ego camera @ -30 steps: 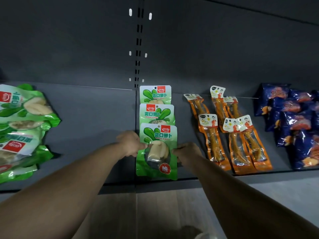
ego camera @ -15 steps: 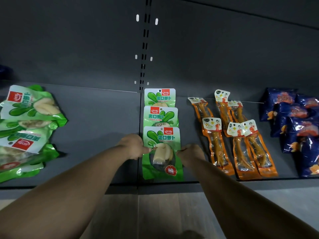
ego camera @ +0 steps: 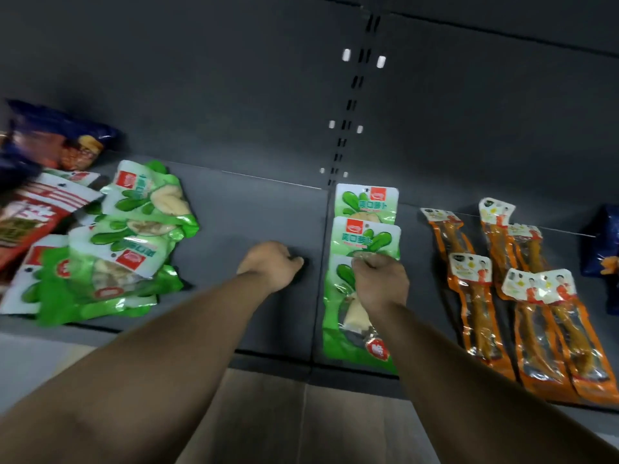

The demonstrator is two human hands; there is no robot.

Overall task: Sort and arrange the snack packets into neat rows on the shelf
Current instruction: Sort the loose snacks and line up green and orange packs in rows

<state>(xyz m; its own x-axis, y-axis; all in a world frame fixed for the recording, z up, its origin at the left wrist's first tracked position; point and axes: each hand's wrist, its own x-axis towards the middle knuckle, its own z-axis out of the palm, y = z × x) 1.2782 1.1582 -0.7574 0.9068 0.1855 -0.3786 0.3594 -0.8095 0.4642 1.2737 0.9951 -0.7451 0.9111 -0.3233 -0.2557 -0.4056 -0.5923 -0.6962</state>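
Dark grey metal shelf (ego camera: 254, 222) carries snack packets. Column of three green-and-white plastic radish packets (ego camera: 365, 226) lies right of shelf seam, overlapping front to back. Right hand (ego camera: 380, 283) rests on frontmost green packet (ego camera: 348, 333), fingers curled at its top edge, gripping it. Left hand (ego camera: 273, 264) hovers over bare shelf just left of column, fingers loosely curled, holding nothing. Loose heap of green packets (ego camera: 134, 242) lies far left. Orange long narrow packets (ego camera: 522, 296) lie in rows right of column, apart from it.
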